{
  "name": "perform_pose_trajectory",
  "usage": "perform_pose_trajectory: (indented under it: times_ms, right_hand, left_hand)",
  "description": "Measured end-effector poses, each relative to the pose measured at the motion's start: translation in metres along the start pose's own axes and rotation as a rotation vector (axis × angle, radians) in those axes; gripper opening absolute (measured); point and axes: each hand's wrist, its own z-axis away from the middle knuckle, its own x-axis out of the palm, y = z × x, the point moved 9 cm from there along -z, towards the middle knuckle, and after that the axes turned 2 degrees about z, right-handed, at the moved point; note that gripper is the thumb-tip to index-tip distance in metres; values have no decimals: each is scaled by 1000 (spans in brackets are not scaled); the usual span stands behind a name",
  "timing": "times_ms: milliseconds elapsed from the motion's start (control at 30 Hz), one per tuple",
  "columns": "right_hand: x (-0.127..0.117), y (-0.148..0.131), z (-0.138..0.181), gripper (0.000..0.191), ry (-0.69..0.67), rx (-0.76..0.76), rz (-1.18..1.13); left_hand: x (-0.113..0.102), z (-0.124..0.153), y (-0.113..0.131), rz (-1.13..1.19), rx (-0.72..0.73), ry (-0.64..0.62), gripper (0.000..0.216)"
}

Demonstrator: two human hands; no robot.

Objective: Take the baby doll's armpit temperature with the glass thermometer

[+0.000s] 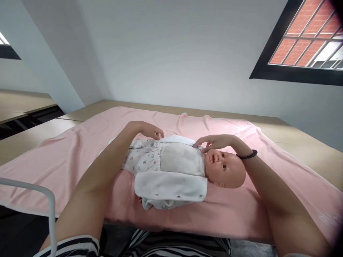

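A baby doll point(187, 166) lies on its back near the middle of a pink blanket point(80, 153) spread over a wooden table point(300, 139), its long axis running left to right, with the head at the right and the legs at the left. Both hands reach over it to its far side. The left hand point(151, 131) rests at the far edge of the doll's patterned trousers, fingers curled down onto the white garment flap point(178, 140) that lies open there; whether it pinches the cloth cannot be told. The right hand point(217, 142), a dark bead bracelet point(248, 155) on its wrist, sits just beyond the doll's chin, fingers loosely spread, the fingertips touching the flap's collar end. A second flap point(171, 187) lies folded out on the near side, well apart from both hands.
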Motion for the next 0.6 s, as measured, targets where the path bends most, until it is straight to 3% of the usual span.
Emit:
perform_pose_trajectory:
  times_ms: [100,233,367,467,600]
  right_hand:
    - [-8,-10,-3,39,67,-136,81]
    - [-21,-15,0,27,190,-182,125]
    - [-48,-26,25,27,466,-201,103]
    - [-68,-44,53,27,700,-262,50]
    - [-81,-73,94,26,1000,-420,-112]
  left_hand:
    - [0,2,2,-18,-12,6,57]
    - [-5,7,8,-46,-3,44,52]
    - [-16,21,23,-80,57,158,51]
    - [-29,44,53,-102,197,345,55]
    - [-47,98,109,-57,459,720,51]
